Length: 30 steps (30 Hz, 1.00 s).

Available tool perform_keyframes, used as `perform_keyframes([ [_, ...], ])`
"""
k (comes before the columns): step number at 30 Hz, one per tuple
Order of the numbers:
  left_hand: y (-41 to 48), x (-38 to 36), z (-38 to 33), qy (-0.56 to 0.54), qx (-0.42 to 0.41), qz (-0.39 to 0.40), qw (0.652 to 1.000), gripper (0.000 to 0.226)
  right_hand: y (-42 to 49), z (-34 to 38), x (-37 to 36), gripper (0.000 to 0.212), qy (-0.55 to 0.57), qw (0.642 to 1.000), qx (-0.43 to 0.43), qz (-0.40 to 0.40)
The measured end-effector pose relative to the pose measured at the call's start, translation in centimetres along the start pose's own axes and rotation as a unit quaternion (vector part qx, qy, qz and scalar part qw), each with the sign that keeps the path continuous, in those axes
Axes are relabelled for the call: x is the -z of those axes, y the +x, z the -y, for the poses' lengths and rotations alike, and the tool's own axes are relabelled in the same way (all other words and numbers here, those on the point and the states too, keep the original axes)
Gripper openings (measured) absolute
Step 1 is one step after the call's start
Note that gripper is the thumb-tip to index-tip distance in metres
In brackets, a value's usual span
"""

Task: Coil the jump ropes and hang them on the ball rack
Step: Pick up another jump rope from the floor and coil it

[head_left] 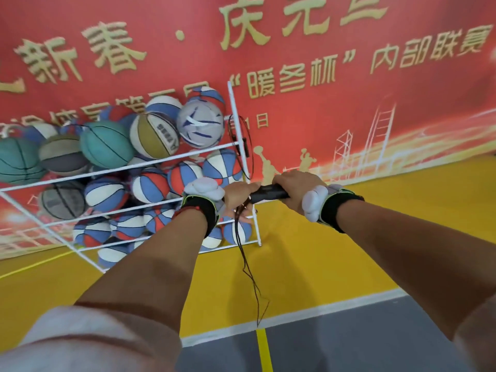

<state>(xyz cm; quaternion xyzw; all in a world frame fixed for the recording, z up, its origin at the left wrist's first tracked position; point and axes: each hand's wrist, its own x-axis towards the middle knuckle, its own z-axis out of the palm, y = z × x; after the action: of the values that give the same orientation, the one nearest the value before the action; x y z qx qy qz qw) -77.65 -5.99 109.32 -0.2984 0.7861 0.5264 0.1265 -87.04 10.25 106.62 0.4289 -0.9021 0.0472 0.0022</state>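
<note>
view: head
ropes: two, one jump rope (248, 264) in hands, second rope (243, 138) hung on ball rack (233, 103) end post
hands: left hand (237, 196) grips bunched strands, loops dangling; right hand (295, 185) curled over black handle (271, 194)
room: rack post just behind left hand, yellow floor (349, 251) to its right

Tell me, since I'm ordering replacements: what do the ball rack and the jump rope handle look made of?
Ball rack: likely white-painted metal rod; slim straight bars carry many balls.
Jump rope handle: matte black, probably plastic or foam; no shine.
</note>
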Motion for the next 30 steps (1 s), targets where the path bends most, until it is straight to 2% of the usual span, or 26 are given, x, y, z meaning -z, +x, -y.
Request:
perform_keyframes([
  [4,-1.0,2.9,2.2,-0.031,-0.042,-0.091,0.994,0.048,0.7,3.4,0.1,0.053,0.054,0.997,-0.031,0.042],
  [5,-0.8,3.4,2.9,-0.033,-0.05,-0.124,0.99,0.044,0.8,4.0,-0.1,0.054,0.084,0.993,-0.055,0.061],
  [8,-0.2,5.2,5.0,-0.08,-0.048,-0.185,0.978,0.036,1.7,5.4,-0.8,0.036,0.175,0.97,-0.123,0.115],
  [10,0.6,6.4,6.5,-0.111,-0.024,-0.196,0.974,0.036,2.2,6.0,-1.2,0.038,0.248,0.948,-0.156,0.127],
  [13,-0.9,6.7,7.3,-0.212,0.023,-0.171,0.962,0.038,2.7,7.2,-1.6,0.043,0.351,0.914,-0.181,0.091],
  [15,-1.8,6.5,7.9,-0.284,0.051,-0.128,0.949,0.034,2.6,8.3,-1.2,0.037,0.427,0.884,-0.179,0.065],
  [17,-1.7,6.4,8.7,-0.322,0.057,-0.123,0.937,0.043,2.3,9.6,-0.6,0.029,0.496,0.85,-0.171,0.049],
  [18,-1.4,6.3,9.0,-0.35,0.056,-0.121,0.927,0.047,2.4,10.2,-0.4,0.032,0.522,0.836,-0.163,0.043],
  [21,-1.7,5.6,9.1,-0.502,0.063,-0.079,0.859,0.055,2.3,11.9,0.4,0.043,0.575,0.805,-0.143,0.043],
  [24,-2.0,5.4,9.1,-0.606,0.065,-0.024,0.792,0.059,2.0,12.9,0.9,0.028,0.628,0.759,-0.128,0.117],
  [26,-1.5,5.7,9.1,-0.61,0.045,-0.049,0.789,0.053,1.4,12.8,1.0,0.022,0.624,0.748,-0.106,0.201],
  [30,-0.1,6.5,9.4,-0.605,0.017,-0.128,0.786,0.034,0.0,11.1,0.2,0.016,0.565,0.748,-0.075,0.341],
])
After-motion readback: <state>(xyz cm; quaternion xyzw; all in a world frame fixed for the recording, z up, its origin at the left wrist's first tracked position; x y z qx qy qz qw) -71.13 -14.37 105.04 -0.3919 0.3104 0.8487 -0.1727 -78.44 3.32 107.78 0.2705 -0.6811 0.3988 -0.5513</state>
